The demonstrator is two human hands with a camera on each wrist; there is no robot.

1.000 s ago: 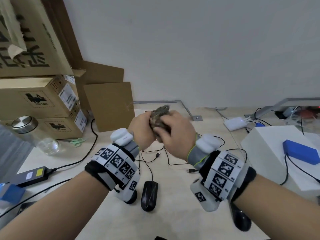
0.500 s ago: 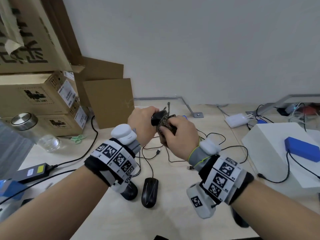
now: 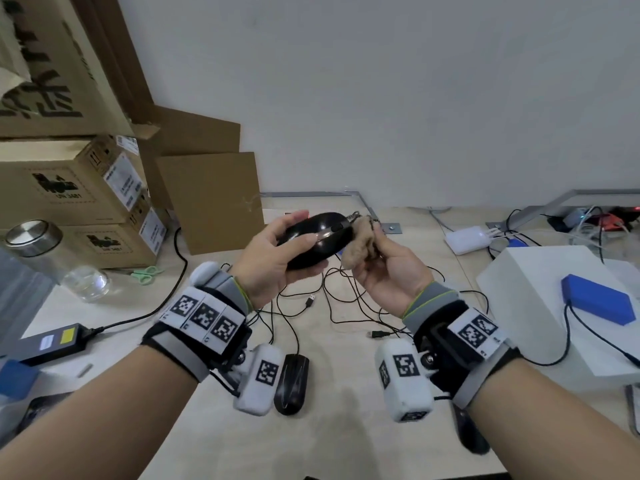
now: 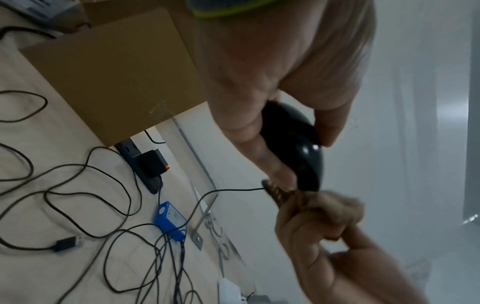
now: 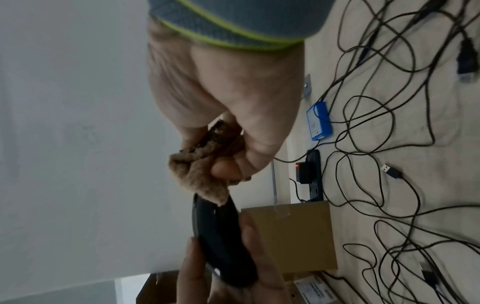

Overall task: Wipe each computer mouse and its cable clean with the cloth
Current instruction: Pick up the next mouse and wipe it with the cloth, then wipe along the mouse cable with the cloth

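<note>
My left hand point(image 3: 277, 252) grips a glossy black mouse point(image 3: 317, 237) above the table, its top facing me. The same mouse point(image 4: 296, 148) shows in the left wrist view, and the mouse point(image 5: 221, 242) in the right wrist view too. My right hand point(image 3: 384, 268) clutches a bunched tan cloth point(image 3: 360, 245), whose edge touches the mouse's front end. The cloth point(image 5: 200, 174) drapes onto that end. The mouse's thin cable point(image 4: 221, 192) runs down to the tangled cables point(image 3: 339, 306) on the table. A second black mouse point(image 3: 292, 382) lies near my left wrist. A third mouse point(image 3: 467, 434) is partly hidden under my right forearm.
Stacked cardboard boxes point(image 3: 79, 195) and a glass jar point(image 3: 52, 258) stand at the left. A black power adapter point(image 3: 52, 342) lies at front left. A white box point(image 3: 554, 306) carrying a blue block point(image 3: 597, 303) sits at the right. A white hub point(image 3: 469, 240) lies beyond.
Both hands turned palm-up and drew apart. The cloth, earlier wrapped over the mouse, has slid off toward its front end, uncovering the mouse's black top.
</note>
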